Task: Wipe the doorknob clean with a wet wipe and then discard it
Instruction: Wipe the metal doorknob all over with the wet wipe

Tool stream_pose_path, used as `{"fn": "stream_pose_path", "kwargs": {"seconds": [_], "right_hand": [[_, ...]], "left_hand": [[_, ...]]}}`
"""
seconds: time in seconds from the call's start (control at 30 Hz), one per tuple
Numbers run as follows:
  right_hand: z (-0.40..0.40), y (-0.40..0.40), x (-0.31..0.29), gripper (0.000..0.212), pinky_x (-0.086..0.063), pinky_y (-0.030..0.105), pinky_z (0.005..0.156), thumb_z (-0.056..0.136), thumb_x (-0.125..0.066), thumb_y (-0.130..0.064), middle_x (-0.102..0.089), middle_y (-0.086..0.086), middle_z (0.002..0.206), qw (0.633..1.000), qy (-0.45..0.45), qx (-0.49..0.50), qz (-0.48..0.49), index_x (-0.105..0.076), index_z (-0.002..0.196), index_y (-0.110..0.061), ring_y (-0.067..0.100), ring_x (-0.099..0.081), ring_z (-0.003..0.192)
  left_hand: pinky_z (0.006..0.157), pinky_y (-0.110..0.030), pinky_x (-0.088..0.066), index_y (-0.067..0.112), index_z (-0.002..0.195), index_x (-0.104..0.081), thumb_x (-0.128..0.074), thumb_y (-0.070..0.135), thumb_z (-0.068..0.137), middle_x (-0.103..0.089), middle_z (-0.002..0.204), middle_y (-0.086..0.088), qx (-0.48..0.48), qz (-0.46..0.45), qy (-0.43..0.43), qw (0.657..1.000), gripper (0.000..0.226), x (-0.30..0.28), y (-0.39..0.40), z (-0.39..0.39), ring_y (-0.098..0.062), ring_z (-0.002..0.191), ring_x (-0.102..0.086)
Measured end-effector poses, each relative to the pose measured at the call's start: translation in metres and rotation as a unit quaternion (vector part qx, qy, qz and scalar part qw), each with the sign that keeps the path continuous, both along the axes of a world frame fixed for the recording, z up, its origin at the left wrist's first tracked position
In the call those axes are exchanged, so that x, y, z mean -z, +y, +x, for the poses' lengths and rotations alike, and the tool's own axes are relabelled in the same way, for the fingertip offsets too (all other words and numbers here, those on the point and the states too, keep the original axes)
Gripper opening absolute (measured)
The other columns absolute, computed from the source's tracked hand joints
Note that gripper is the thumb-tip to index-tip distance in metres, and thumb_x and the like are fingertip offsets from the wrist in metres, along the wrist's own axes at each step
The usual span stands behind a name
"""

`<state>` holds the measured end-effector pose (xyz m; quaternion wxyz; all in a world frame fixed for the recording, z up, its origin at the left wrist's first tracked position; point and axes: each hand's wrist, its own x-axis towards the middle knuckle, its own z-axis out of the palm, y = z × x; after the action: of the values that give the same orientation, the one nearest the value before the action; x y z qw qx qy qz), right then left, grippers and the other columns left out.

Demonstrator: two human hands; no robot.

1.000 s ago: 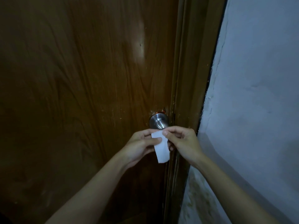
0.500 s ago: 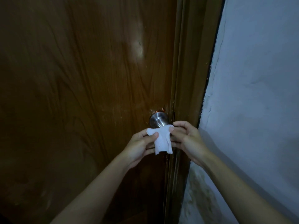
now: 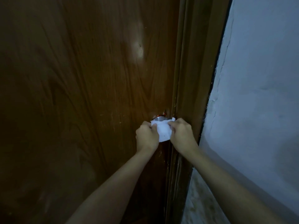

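White damp-looking wet wipe [image 3: 163, 130] is draped over the round silver metal doorknob [image 3: 159, 118] on the dark brown wooden door [image 3: 80, 94]. Left hand [image 3: 146, 137] grips its left edge; right hand [image 3: 182, 136] pinches the right.

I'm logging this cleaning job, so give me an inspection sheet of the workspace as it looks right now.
Surface: brown wooden door, closed against its frame; scuffs near the knob.
Job's things: white wet wipe stretched in front of the metal doorknob; only the knob's top shows. Contact cannot be told.
Clutter: nothing seen.
Grips: left hand and right hand each pinch one side of the wipe.
Cables: nothing seen.
Surroundings: pale wall right of the frame, cracked along its edge; dim light.
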<state>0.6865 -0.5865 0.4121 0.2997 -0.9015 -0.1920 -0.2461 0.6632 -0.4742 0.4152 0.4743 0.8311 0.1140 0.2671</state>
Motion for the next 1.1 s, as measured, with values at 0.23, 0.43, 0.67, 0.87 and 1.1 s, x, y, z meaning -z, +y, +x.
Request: {"fn": "stream_pose_path", "kwargs": {"seconds": [0.23, 0.43, 0.67, 0.87, 1.1], "right_hand": [[-0.023, -0.003, 0.019, 0.021, -0.042, 0.027, 0.065, 0.084, -0.053, -0.001, -0.064, 0.026, 0.095, 0.999, -0.023, 0.027, 0.03, -0.064, 0.099, 0.008, 0.035, -0.062, 0.082], [-0.026, -0.013, 0.026, 0.018, -0.03, 0.006, 0.059, 0.08, -0.055, -0.002, -0.064, 0.02, 0.09, 0.999, -0.021, 0.017, 0.045, -0.068, 0.091, 0.004, 0.014, -0.052, 0.069], [-0.019, 0.001, -0.001, 0.025, -0.046, 0.018, 0.06, 0.082, -0.052, -0.004, -0.06, 0.018, 0.093, 0.991, -0.099, -0.017, 0.086, -0.066, 0.102, 0.003, 0.02, -0.058, 0.072], [-0.005, 0.004, 0.015, 0.032, -0.04, 0.022, 0.068, 0.088, -0.047, -0.003, -0.055, 0.021, 0.106, 0.998, -0.042, 0.016, 0.044, -0.058, 0.117, 0.002, 0.03, -0.058, 0.084], [-0.021, 0.0, 0.047, 0.028, -0.034, 0.006, 0.061, 0.085, -0.053, -0.001, -0.062, 0.019, 0.095, 0.993, -0.01, 0.03, 0.11, -0.062, 0.112, 0.003, 0.014, -0.054, 0.075]], "left_hand": [[0.045, -0.012, -0.037, 0.007, 0.098, -0.055, -0.043, 0.023, 0.095, -0.055, 0.074, 0.001, 0.0, 0.021, -0.041, 0.999, 0.019, 0.016, -0.009, -0.006, -0.004, 0.06, -0.05], [0.045, -0.016, -0.035, 0.006, 0.096, -0.056, -0.045, 0.023, 0.095, -0.052, 0.064, 0.006, 0.015, 0.021, -0.016, 1.0, 0.02, 0.043, -0.001, -0.016, -0.005, 0.055, -0.049], [0.043, -0.014, -0.036, 0.011, 0.092, -0.054, -0.044, 0.026, 0.095, -0.048, 0.06, 0.011, -0.019, 0.03, -0.139, 0.99, 0.019, 0.016, 0.005, -0.007, -0.003, 0.051, -0.046], [0.05, -0.024, -0.038, 0.009, 0.099, -0.056, -0.044, 0.026, 0.094, -0.056, 0.064, 0.004, -0.005, 0.039, -0.059, 0.997, 0.021, 0.028, 0.005, 0.001, -0.013, 0.059, -0.055], [0.044, -0.014, -0.041, 0.009, 0.092, -0.052, -0.045, 0.024, 0.095, -0.048, 0.056, 0.009, 0.037, 0.032, -0.112, 0.993, 0.016, 0.057, -0.009, -0.014, -0.003, 0.047, -0.05]]}}
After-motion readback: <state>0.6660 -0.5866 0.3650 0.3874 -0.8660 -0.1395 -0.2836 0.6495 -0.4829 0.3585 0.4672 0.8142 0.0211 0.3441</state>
